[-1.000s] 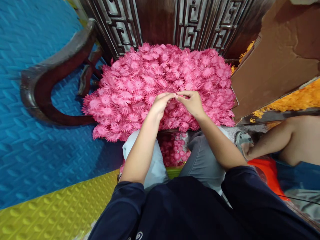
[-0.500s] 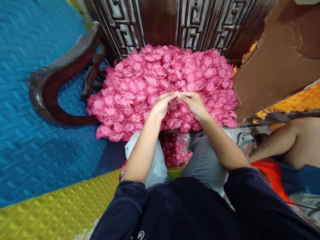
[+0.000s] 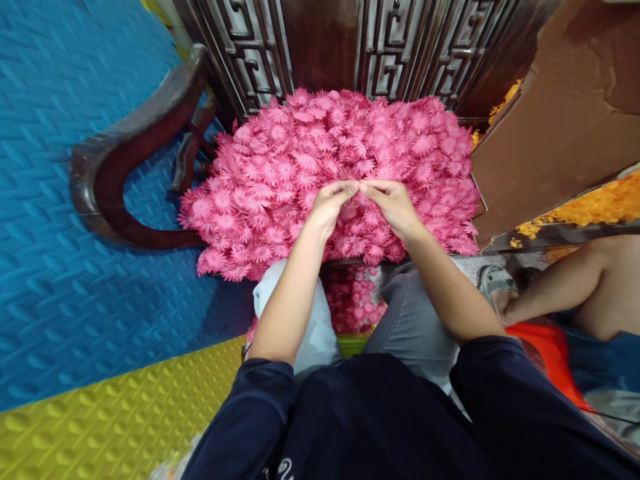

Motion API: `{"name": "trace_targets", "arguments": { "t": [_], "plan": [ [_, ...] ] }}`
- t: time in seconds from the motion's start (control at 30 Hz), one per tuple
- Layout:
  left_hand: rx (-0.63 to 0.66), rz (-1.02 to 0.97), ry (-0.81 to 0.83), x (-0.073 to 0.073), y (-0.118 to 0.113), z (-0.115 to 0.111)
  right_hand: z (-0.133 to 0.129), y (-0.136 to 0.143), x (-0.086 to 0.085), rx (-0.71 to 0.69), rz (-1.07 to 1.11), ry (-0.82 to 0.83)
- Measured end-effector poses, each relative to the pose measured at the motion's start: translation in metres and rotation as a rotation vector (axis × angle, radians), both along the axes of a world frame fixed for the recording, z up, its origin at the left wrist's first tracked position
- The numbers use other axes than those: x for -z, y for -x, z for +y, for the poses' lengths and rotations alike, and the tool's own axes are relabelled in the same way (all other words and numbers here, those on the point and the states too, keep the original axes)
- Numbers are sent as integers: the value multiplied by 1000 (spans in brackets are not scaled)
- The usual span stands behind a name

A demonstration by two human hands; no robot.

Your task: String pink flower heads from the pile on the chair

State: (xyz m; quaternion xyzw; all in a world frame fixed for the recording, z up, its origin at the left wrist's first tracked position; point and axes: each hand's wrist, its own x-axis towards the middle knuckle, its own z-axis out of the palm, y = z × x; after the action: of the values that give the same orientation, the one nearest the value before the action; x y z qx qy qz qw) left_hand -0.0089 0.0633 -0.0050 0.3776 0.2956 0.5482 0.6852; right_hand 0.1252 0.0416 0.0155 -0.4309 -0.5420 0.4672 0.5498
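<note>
Head view: pink flowers (image 3: 270,173) heaped before carved panel (image 3: 323,47); blue mat (image 3: 45,267) left.

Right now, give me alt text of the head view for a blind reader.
A bare left hand and right hand pinch close together over a heap of pink flowers; whether they hold anything is unclear. Behind is a dark carved panel, with brown cardboard at right.

pink flowers (image 3: 325,150) | narrow pointed petals, paler centres | broad overlapping heap, mid-view | many faces turned upward
</note>
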Motion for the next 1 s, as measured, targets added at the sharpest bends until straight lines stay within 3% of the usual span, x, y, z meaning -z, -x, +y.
{"name": "trace_targets", "arguments": {
  "t": [0.23, 0.37, 0.63, 1.0],
  "plan": [
    [-30, -33, -16, 1, -4, -2, 0, 0, 1, 26, -46, -31],
    [30, -78, 85, 3, -5, 0, 0, 2, 1, 56, -118, -56],
    [72, -96, 66, 1, -7, -3, 1, 3, 3, 40, 51, 10],
    [75, -26, 78, -7, -4, -6, -2, 1, -1, 5, 63, 84]
  ]
}}
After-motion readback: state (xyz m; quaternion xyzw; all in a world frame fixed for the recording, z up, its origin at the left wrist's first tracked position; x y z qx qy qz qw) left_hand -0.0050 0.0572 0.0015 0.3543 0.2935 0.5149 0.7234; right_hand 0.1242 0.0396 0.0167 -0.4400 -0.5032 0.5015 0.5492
